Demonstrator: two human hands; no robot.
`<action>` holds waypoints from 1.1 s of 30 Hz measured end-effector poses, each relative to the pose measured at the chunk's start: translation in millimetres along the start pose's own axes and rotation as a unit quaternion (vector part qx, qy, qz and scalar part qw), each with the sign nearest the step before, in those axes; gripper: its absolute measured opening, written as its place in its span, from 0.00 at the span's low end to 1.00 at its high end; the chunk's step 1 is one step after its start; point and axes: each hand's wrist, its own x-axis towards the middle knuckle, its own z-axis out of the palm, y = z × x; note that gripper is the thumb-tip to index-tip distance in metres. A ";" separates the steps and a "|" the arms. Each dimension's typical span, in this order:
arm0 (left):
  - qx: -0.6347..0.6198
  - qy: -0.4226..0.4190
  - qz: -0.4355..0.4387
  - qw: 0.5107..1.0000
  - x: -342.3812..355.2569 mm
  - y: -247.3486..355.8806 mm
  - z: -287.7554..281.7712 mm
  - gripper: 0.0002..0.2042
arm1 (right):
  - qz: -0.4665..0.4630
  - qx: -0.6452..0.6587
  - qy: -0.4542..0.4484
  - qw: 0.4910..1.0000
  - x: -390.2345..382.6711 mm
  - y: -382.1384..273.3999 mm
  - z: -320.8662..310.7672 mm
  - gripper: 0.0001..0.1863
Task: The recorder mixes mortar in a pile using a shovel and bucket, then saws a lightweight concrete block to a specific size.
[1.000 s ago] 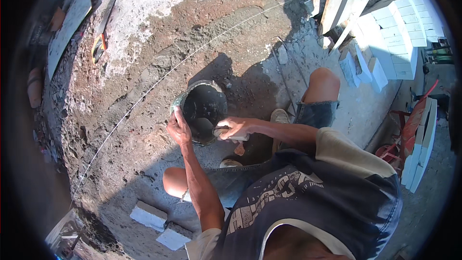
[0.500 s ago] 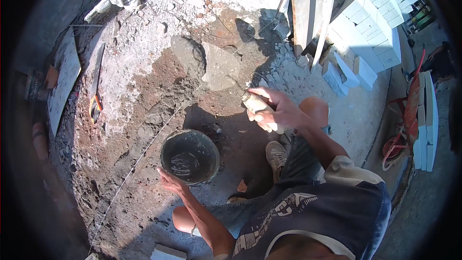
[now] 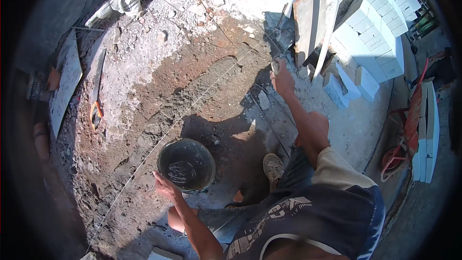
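Observation:
My right hand [image 3: 283, 82] is closed around the pale handle of a trowel [image 3: 278, 31], stretched out to the far right of the mortar strip. The trowel's grey blade lies partly in shadow and is hard to make out against the ground. Closer to me, my left hand [image 3: 166, 187] grips the near left rim of a black bucket [image 3: 210, 169]. Wet grey residue shows at the bucket's bottom. A taut string [image 3: 144, 162] runs diagonally just beyond the bucket, over a band of wet mortar [image 3: 204, 83] on the rough ground.
A handsaw [image 3: 97, 86] with an orange-and-black handle lies at left, near a flat board [image 3: 67, 82]. White blocks [image 3: 370, 33] are stacked at far right, with leaning planks [image 3: 304, 26] beside them. A red wheelbarrow [image 3: 413, 110] carrying pale slabs stands at the right.
My right hand has swung the trowel away and to the right. The grey mortar heap beside the blade has gone from the middle, where a spread strip now shows. My left hand stays at the bucket.

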 end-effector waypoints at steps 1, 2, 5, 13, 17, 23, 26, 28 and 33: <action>0.001 0.007 -0.004 1.000 2.8 -3.9 -1.0 0.33 | -0.006 0.001 -0.006 1.000 -6.6 -6.7 -2.5 0.29; 0.028 -0.035 -0.033 0.998 10.3 -10.1 -1.1 0.33 | -0.032 0.072 0.030 0.996 -14.8 -12.6 -6.1 0.28; 0.031 -0.069 -0.041 0.996 11.3 -16.1 -3.5 0.32 | -0.046 0.142 0.102 0.984 -62.8 -9.2 3.3 0.27; -0.012 -0.072 -0.026 0.997 20.9 -38.0 -5.4 0.30 | 0.241 0.398 -0.061 0.883 -66.9 41.3 64.5 0.18; -0.081 -0.028 0.027 0.996 8.2 -29.9 3.2 0.30 | -0.013 0.179 -0.055 0.982 -7.4 64.6 86.1 0.19; -0.020 0.050 0.066 0.996 6.9 -36.4 -6.9 0.30 | -0.062 -0.149 -0.070 0.984 46.4 58.8 72.1 0.20; -0.001 -0.067 -0.036 0.997 2.2 -21.4 -12.7 0.29 | -0.076 -0.224 -0.101 0.966 84.3 80.9 52.0 0.19; -0.006 -0.003 -0.013 1.000 -0.5 -14.6 -7.3 0.28 | -0.078 -0.243 -0.119 0.959 102.0 87.1 56.0 0.19; 0.006 -0.015 0.001 1.000 3.4 -29.1 6.4 0.26 | 0.031 0.007 -0.121 0.992 124.2 123.0 78.8 0.19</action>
